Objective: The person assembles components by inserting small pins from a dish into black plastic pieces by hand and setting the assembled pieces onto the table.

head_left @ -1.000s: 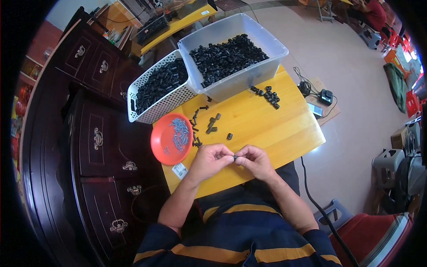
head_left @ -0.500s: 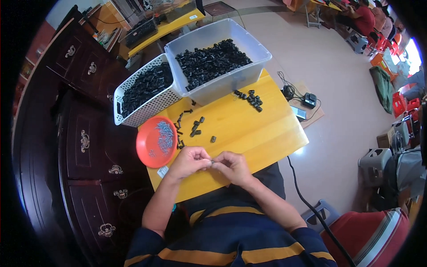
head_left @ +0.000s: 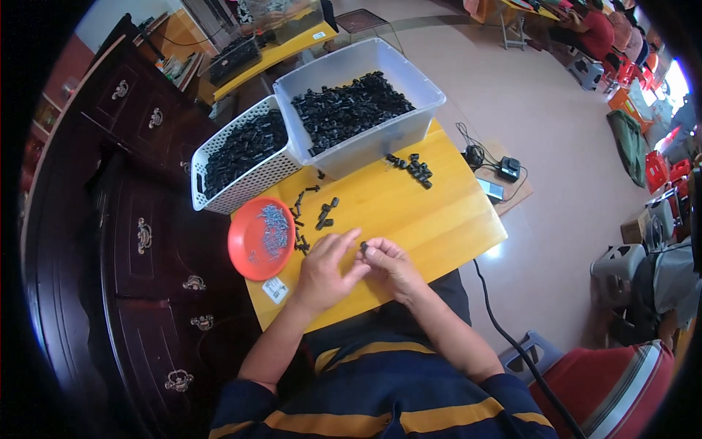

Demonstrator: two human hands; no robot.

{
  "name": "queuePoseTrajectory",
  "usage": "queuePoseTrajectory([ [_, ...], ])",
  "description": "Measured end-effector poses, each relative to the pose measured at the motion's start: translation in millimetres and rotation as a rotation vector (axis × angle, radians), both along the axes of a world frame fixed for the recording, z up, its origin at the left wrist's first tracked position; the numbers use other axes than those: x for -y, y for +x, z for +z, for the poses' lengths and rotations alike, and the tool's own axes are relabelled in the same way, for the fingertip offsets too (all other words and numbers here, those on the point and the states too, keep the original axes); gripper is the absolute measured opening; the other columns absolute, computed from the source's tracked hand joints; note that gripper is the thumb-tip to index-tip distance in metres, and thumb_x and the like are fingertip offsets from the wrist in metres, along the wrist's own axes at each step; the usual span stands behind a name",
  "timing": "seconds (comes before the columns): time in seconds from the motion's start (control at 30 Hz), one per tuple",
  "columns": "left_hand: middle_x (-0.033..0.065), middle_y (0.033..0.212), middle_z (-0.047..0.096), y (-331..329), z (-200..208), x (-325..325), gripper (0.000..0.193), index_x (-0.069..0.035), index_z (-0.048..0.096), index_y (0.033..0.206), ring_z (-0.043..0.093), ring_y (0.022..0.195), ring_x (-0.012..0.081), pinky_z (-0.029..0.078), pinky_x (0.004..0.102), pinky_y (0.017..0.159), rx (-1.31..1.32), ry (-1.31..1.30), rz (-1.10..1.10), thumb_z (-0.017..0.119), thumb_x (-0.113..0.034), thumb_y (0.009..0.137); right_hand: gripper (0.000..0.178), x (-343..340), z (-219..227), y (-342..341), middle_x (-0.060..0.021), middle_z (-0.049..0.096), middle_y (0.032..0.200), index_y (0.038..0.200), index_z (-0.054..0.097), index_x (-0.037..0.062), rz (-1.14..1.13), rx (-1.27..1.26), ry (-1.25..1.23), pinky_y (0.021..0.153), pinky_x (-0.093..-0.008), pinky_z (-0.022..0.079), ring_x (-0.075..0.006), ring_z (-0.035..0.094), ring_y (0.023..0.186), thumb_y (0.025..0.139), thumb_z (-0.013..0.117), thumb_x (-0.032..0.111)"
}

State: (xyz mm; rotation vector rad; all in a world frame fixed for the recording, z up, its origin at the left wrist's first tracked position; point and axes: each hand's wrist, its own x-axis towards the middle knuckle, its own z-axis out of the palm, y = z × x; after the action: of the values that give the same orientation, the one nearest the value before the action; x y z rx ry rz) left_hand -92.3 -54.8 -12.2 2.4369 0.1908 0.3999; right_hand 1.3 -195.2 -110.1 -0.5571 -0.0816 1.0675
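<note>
A small black cylindrical piece (head_left: 363,247) is pinched between the thumb and fingers of my right hand (head_left: 395,271), just above the table's near part. My left hand (head_left: 324,272) is close beside it, fingers and thumb apart; I see nothing in it. Beyond my hands lie a few short black cylinders (head_left: 325,214) and a line of thin black pieces (head_left: 299,208). To the left, an orange-red plate (head_left: 240,249) holds many small silvery screws (head_left: 274,230). Another cluster of black cylinders (head_left: 418,171) lies at the far right of the yellow table (head_left: 453,219).
At the table's far side stand a white perforated basket (head_left: 252,174) and a translucent bin (head_left: 380,146), both holding many black pieces. A dark wooden cabinet (head_left: 164,249) borders the left. A black cable (head_left: 493,311) runs past the right. People sit in the far right background.
My hands have parted; the left has opened. The lone black cylinder that lay beyond my hands is gone from its spot, and my right hand now holds a black cylinder.
</note>
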Motion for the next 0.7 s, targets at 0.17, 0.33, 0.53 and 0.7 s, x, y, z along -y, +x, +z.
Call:
queuePoseTrajectory([
  [0.17, 0.0124, 0.114, 0.069, 7.5, -14.0, 7.3, 0.057, -0.005, 0.063, 0.130, 0.068, 0.103, 0.0331, 0.056, 0.0435, 0.089, 0.139, 0.279, -0.002, 0.084, -0.015, 0.078, 0.015, -3.5, -3.0, -2.8, -0.0090, 0.069, 0.107, 0.114, 0.062, 0.0042, -0.026, -0.003, 0.032, 0.096, -0.0334, 0.053, -0.0187, 0.067, 0.102, 0.103, 0.067, 0.013],
  [0.33, 0.0136, 0.110, 0.072, 7.2, -21.9, 3.5, 0.040, -0.002, 0.070, 0.115, 0.070, 0.099, 0.0338, 0.057, 0.0425, 0.085, 0.162, 0.266, -0.018, 0.084, -0.011, 0.079, 0.016, -3.5, -4.7, -6.9, -0.0088, 0.070, 0.108, 0.113, 0.064, 0.0044, -0.055, 0.001, 0.020, 0.099, -0.0378, 0.052, -0.0208, 0.067, 0.103, 0.107, 0.060, 0.019],
  [0.53, 0.0142, 0.107, 0.073, 5.2, -30.3, -5.1, 0.034, -0.003, 0.070, 0.112, 0.071, 0.099, 0.0330, 0.058, 0.0419, 0.085, 0.159, 0.153, -0.010, 0.082, -0.012, 0.081, 0.028, -0.7, -7.9, -6.8, -0.0107, 0.071, 0.115, 0.118, 0.066, 0.0037, -0.021, -0.005, 0.070, 0.101, -0.0434, 0.051, -0.0238, 0.067, 0.107, 0.111, 0.052, 0.027],
  [0.7, 0.0133, 0.105, 0.073, 2.1, -22.7, -2.7, 0.031, -0.003, 0.070, 0.111, 0.071, 0.098, 0.0331, 0.057, 0.0417, 0.085, 0.167, 0.108, -0.012, 0.080, -0.012, 0.084, 0.031, -0.6, -10.8, -8.6, -0.0103, 0.071, 0.113, 0.120, 0.064, 0.0030, -0.004, 0.009, 0.087, 0.101, -0.0417, 0.052, -0.0232, 0.069, 0.105, 0.111, 0.052, 0.029],
])
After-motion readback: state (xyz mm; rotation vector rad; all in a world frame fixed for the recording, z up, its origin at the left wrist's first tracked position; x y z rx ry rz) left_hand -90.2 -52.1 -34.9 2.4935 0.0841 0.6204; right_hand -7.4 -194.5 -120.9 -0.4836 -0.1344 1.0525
